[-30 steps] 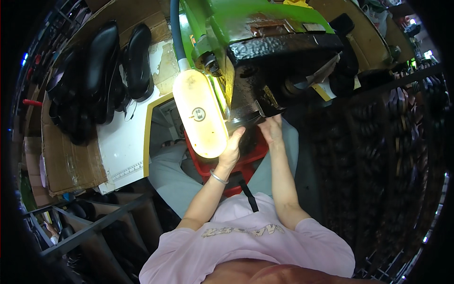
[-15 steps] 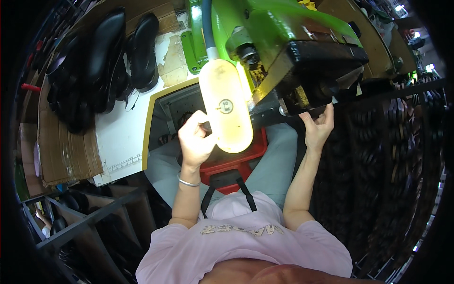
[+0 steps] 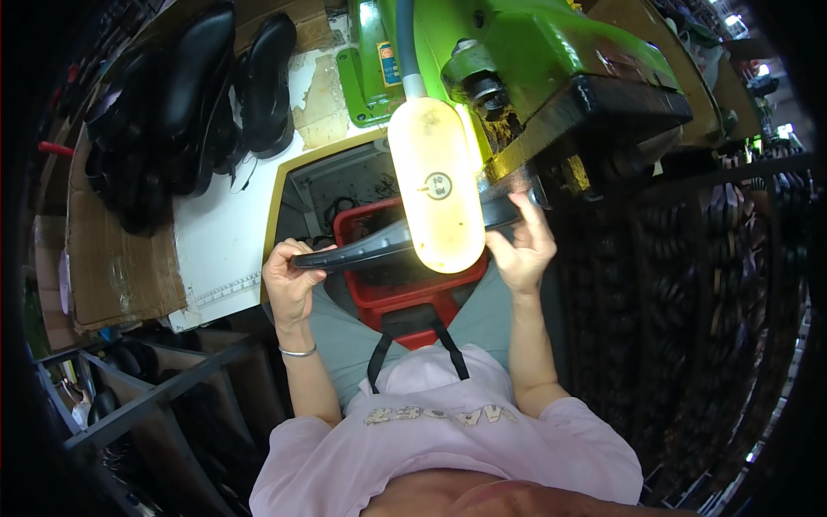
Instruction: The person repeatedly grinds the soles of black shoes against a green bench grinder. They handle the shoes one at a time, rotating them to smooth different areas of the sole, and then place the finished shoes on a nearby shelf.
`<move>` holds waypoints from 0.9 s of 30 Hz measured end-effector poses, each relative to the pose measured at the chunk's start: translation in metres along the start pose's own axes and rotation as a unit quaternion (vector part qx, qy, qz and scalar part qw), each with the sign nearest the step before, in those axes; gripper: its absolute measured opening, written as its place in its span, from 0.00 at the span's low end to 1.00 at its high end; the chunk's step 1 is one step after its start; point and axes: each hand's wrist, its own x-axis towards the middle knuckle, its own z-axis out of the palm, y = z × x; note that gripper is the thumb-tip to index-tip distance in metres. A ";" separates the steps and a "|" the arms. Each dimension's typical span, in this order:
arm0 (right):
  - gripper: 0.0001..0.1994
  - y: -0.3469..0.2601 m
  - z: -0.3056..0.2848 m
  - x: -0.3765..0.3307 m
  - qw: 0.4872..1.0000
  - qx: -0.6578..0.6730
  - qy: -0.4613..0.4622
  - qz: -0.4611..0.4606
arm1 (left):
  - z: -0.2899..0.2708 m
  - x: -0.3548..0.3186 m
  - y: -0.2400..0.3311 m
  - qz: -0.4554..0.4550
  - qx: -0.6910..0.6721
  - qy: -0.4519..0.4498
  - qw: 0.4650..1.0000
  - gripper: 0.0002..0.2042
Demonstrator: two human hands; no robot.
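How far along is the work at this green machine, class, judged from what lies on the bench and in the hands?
Done: nothing shows as finished. In hand: the left hand and right hand hold a dark shoe sole by its ends, under the lamp by the green machine, above the red crate. Left: black shoes are piled on the bench, stage unclear.

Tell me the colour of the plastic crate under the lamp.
Red; the plastic crate shows in the head view.

you sit in a shoe workshop. a green machine [image 3: 534, 60] looms overhead; black shoes [image 3: 185, 103] crowd the bench, racks beside you.
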 end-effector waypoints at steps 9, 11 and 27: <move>0.29 -0.007 0.016 0.012 0.985 -0.101 -0.033 -0.138 | 0.043 0.028 -0.006 0.073 0.491 -0.074 0.865 0.13; 0.29 0.001 0.006 0.009 0.991 -0.082 -0.004 -0.108 | 0.068 0.032 -0.004 0.159 0.500 -0.085 0.847 0.14; 0.30 0.030 -0.017 0.003 0.986 0.156 0.011 0.053 | 0.119 0.034 0.044 0.243 0.528 -0.092 0.809 0.10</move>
